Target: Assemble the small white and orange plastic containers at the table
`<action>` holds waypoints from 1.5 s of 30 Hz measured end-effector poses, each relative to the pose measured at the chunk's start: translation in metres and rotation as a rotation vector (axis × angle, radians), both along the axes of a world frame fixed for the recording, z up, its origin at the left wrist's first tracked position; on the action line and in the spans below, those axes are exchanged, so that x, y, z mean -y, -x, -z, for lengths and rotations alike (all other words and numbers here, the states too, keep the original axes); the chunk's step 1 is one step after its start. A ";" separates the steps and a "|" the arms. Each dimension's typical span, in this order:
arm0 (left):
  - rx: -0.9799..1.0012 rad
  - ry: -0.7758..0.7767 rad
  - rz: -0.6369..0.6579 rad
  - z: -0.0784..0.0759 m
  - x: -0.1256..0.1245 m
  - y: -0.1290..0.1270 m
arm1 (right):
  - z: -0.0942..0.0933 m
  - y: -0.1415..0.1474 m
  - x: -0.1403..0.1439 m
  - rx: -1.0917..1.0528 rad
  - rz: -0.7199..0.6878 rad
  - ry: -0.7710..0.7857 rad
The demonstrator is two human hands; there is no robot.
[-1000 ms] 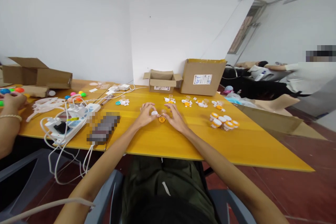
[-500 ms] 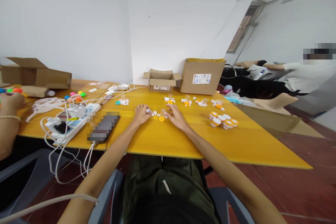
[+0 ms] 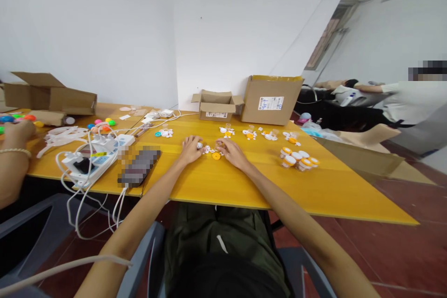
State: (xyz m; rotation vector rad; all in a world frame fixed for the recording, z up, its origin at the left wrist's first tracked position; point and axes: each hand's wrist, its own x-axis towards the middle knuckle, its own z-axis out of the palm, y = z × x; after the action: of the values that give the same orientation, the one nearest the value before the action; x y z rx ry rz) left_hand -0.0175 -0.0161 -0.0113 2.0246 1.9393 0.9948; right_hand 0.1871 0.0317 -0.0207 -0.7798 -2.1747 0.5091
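Both my hands rest on the yellow table (image 3: pixel 244 186), close together in the middle. My left hand (image 3: pixel 191 148) has its fingers curled over small white pieces (image 3: pixel 208 149) scattered beside it. My right hand (image 3: pixel 232 152) lies flat with its fingertips next to an orange round cap (image 3: pixel 216 155) and a small clear cup. Whether either hand pinches a piece is too small to tell. A cluster of assembled orange-and-white caps (image 3: pixel 299 159) stands to the right of my right hand.
Two cardboard boxes (image 3: pixel 217 105) (image 3: pixel 271 99) stand at the table's back by the wall, with more small part piles in front. A power strip (image 3: pixel 93 156) with white cables and a phone lie at left. Another person's hand (image 3: pixel 16 132) is far left; a person sits far right.
My left hand has lowered from holding a white piece to the table, and small white pieces now lie spread between my hands. My right hand has shifted slightly toward the orange cap.
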 end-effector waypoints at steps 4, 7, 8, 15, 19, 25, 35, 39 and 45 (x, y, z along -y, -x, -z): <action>0.063 -0.023 -0.025 -0.003 -0.001 0.003 | -0.002 0.002 0.001 0.005 -0.001 0.018; 0.093 -0.035 -0.035 -0.006 0.000 0.004 | -0.003 0.000 0.006 -0.011 0.008 -0.003; 0.086 -0.034 -0.030 -0.006 0.001 0.004 | -0.003 -0.002 0.009 -0.014 0.010 -0.017; 0.039 -0.004 0.006 -0.008 0.006 -0.001 | -0.004 -0.008 0.022 0.051 -0.031 -0.139; 0.087 -0.036 -0.003 -0.010 0.005 0.001 | -0.005 -0.006 0.026 0.171 -0.056 -0.199; 0.058 -0.101 0.014 -0.011 0.006 0.002 | -0.009 -0.006 0.030 0.284 -0.004 -0.321; -0.182 -0.115 0.086 -0.018 0.018 -0.001 | -0.014 -0.010 0.034 0.354 0.003 -0.408; -0.223 -0.138 0.105 -0.018 0.019 0.001 | -0.013 -0.011 0.032 0.361 0.017 -0.403; -0.225 -0.172 0.167 -0.017 0.018 -0.003 | -0.008 -0.009 0.030 0.337 0.048 -0.396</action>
State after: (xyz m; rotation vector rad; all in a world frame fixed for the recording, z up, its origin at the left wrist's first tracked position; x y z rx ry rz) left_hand -0.0149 -0.0339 0.0055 2.4441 1.8003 0.9596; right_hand 0.1966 0.0017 -0.0123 -0.7321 -2.4480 -0.0900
